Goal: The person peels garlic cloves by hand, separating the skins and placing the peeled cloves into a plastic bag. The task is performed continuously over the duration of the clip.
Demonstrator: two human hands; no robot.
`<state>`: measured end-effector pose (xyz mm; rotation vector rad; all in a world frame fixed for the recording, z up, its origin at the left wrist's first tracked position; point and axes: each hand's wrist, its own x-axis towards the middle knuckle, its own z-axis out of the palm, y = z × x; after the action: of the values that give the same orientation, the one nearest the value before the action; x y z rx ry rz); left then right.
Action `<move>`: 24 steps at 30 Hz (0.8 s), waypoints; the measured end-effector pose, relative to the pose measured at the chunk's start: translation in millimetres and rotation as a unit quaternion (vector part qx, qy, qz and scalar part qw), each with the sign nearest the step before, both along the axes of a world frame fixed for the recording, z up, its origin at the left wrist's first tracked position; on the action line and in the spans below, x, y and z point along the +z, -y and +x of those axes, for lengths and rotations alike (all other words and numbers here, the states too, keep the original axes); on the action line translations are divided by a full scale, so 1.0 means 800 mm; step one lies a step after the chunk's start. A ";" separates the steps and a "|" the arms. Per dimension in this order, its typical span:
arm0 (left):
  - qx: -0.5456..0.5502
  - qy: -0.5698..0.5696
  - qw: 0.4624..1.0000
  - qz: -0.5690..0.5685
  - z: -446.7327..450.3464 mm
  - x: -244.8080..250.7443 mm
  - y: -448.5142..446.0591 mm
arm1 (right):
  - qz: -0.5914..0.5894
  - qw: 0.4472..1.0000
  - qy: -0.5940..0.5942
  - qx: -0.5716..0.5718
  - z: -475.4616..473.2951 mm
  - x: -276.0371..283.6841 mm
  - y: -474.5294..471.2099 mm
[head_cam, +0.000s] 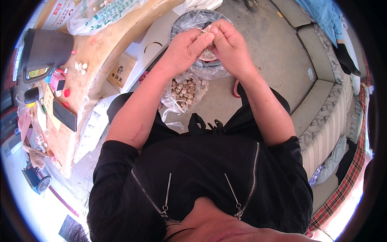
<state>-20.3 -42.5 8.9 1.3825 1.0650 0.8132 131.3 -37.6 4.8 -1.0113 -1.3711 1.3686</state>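
My left hand [188, 50] and my right hand [232, 45] meet in front of me, thumbs and fingertips pinched together on a piece of garlic [205, 29]. Pale papery skin sticks up between the fingers, and the rest of the piece is hidden by them. Below the hands stands a round bin [196, 15] lined with a clear plastic bag. A printed, red-edged item [208, 56] shows in it, partly covered by my hands. On the floor between my legs, nearer to me, an open plastic bag [169, 104] holds many garlic bulbs or cloves [183, 90].
A wooden-topped table [90, 54] curves along my left. It bears a dark pitcher [48, 47], white garlic cloves [81, 67], a phone [64, 115] and a printed plastic bag [99, 18]. A cardboard box [122, 71] is beside it. A patterned sofa [322, 112] lines the right.
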 end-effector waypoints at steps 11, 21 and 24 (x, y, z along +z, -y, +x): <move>-0.032 0.104 0.988 -0.105 0.003 0.000 -0.003 | -0.184 0.977 -0.106 0.013 0.003 0.014 -0.015; -0.089 0.387 0.908 -0.133 -0.005 -0.012 -0.012 | -0.259 0.919 -0.290 0.061 0.016 0.010 -0.025; -0.049 0.379 0.916 -0.123 -0.005 -0.004 -0.010 | -0.261 0.926 -0.270 0.043 0.021 0.009 -0.028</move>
<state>-24.1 -34.4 5.4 0.7779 0.4583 0.9861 147.7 -15.3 12.1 -0.8081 -0.6532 1.9607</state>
